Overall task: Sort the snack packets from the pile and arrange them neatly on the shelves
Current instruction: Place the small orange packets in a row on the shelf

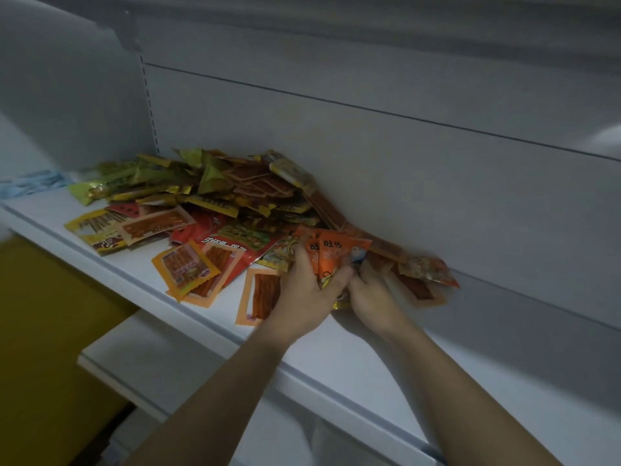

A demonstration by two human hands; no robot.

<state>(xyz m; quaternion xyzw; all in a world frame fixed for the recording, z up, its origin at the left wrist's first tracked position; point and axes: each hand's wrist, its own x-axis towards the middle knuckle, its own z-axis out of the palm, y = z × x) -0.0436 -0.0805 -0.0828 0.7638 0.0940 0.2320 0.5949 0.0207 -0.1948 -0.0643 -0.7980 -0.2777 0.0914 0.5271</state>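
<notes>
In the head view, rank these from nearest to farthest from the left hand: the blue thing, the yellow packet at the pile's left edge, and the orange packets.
1. Orange packets: gripped in the left hand itself.
2. Yellow packet: well off to the left, near the front.
3. Blue thing: far left, farthest back.

packet pile crowds shelf; right side free.

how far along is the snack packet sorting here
Barely started. Done: no neat row of packets shows anywhere on the white shelf. In hand: the left hand grips a few orange packets, with the right hand against them, its grip unclear. Left: the mixed pile of yellow, green, red and orange packets lies jumbled against the back panel.
</notes>
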